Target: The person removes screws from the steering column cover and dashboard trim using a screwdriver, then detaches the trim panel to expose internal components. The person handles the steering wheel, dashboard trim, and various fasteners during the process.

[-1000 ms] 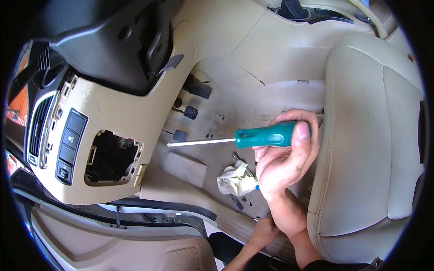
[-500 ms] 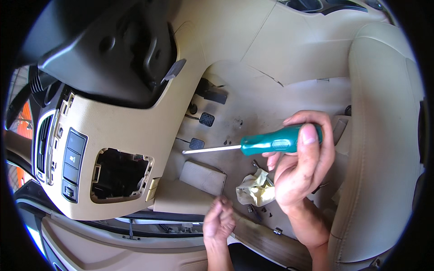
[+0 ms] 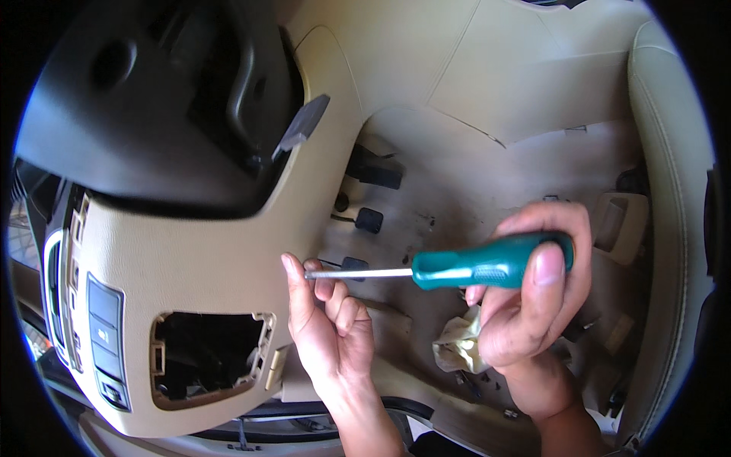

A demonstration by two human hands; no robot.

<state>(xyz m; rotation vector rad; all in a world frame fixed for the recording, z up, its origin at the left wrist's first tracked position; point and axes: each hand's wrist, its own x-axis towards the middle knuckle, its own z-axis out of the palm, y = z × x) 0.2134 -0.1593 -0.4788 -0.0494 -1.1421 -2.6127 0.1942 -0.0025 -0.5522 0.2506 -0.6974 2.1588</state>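
Note:
My right hand [image 3: 544, 305] is wrapped around the green handle [image 3: 487, 263] of a screwdriver, held level with its metal shaft [image 3: 373, 273] pointing left. My left hand [image 3: 331, 335] is raised beside the shaft's end, thumb up, the other fingers curled. The screwdriver's tip lies at the left thumb and forefinger. Whether these fingers touch it or pinch something small is too fine to make out. Left of this hand is the beige lower dash panel [image 3: 221, 259] with a square opening [image 3: 205, 354], dark inside.
Black steering column covers [image 3: 145, 137] hang over the panel at upper left. Pedals [image 3: 369, 221] stand in the footwell beyond my hands. A crumpled pale cloth or glove [image 3: 457, 346] and small loose parts lie on the floor. A beige seat [image 3: 670, 228] borders the right side.
My left hand has risen from below to the screwdriver's tip, its thumb now stretched up. The right hand still grips the screwdriver. The view has shifted, bringing the dash lower in the picture.

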